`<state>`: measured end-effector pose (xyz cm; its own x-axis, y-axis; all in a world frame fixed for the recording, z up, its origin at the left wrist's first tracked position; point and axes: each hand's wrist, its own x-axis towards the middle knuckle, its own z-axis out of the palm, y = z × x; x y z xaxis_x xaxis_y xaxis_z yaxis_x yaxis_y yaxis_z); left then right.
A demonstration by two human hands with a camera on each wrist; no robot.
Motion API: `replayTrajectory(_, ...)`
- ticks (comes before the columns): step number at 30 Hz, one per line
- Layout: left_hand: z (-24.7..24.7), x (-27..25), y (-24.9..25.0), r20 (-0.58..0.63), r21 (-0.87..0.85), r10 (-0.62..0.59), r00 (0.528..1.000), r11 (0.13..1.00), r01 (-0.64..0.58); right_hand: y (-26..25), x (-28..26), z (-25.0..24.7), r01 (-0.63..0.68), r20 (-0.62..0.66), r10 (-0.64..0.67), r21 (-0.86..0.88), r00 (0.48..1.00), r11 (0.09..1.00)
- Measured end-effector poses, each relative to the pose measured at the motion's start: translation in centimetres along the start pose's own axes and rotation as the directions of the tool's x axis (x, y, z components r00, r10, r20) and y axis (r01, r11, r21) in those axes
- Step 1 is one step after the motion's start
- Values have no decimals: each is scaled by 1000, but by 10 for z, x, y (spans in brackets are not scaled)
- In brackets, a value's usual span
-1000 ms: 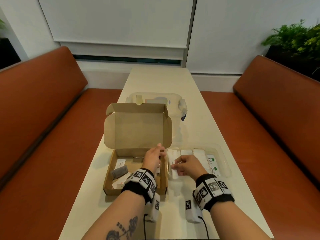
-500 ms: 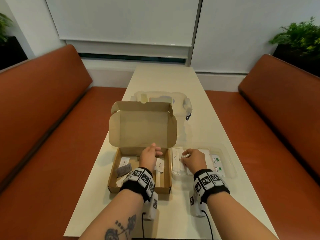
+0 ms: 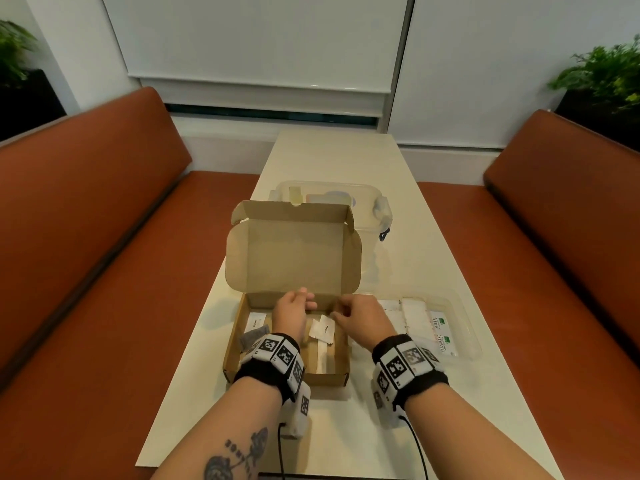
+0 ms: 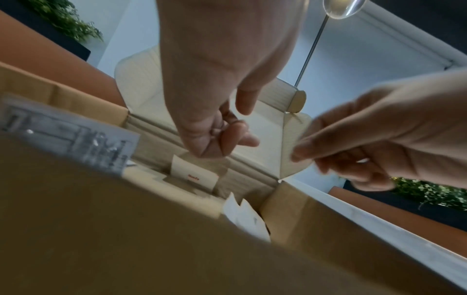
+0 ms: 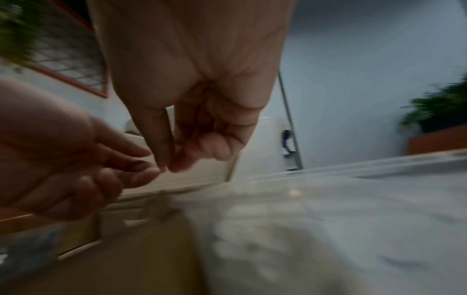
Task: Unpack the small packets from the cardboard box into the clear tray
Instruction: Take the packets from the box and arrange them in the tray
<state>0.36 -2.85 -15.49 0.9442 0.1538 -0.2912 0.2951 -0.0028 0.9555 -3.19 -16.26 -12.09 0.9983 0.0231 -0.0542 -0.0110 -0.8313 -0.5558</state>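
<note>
The cardboard box (image 3: pixel 294 258) stands open on the table, lid upright. Inside lie a white packet (image 3: pixel 323 329), a grey packet (image 3: pixel 254 336), another white one (image 3: pixel 256 320) and a long white strip (image 3: pixel 322 355). My left hand (image 3: pixel 294 308) hovers over the box's far middle, fingers loosely curled and holding nothing, as the left wrist view (image 4: pixel 217 137) confirms. My right hand (image 3: pixel 349 315) is above the box's right wall, fingers loosely bent and empty (image 5: pixel 182 155). The clear tray (image 3: pixel 467 327) to the right holds several white packets (image 3: pixel 412 315) and green-printed Stevia packets (image 3: pixel 441 332).
A clear lidded container (image 3: pixel 367 199) stands just behind the box lid. The narrow cream table (image 3: pixel 332 157) runs between two orange benches (image 3: pixel 86 254), with its side edges close to box and tray. Bare tabletop lies beyond the container.
My right hand has left the tray and moved left to the box's right side, empty. My left hand has stayed over the box.
</note>
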Motion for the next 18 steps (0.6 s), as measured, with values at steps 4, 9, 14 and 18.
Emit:
replayTrajectory(4,-15,3,3,-47,27,6,999,1000,-5,-29,12,15,120,220,-78,-184,972,976)
replayTrajectory(9,-28,7,4,-74,17,-14,997,1000,16,-45,17,23,145,343,-20,-344,939,928)
replayTrajectory(14,-31,7,-2,-67,8,-36,997,999,36,-50,15,23,163,467,61,-425,882,891)
replayTrajectory(18,-30,6,-4,-54,17,-50,997,999,51,-48,16,28,140,493,122,-461,861,876)
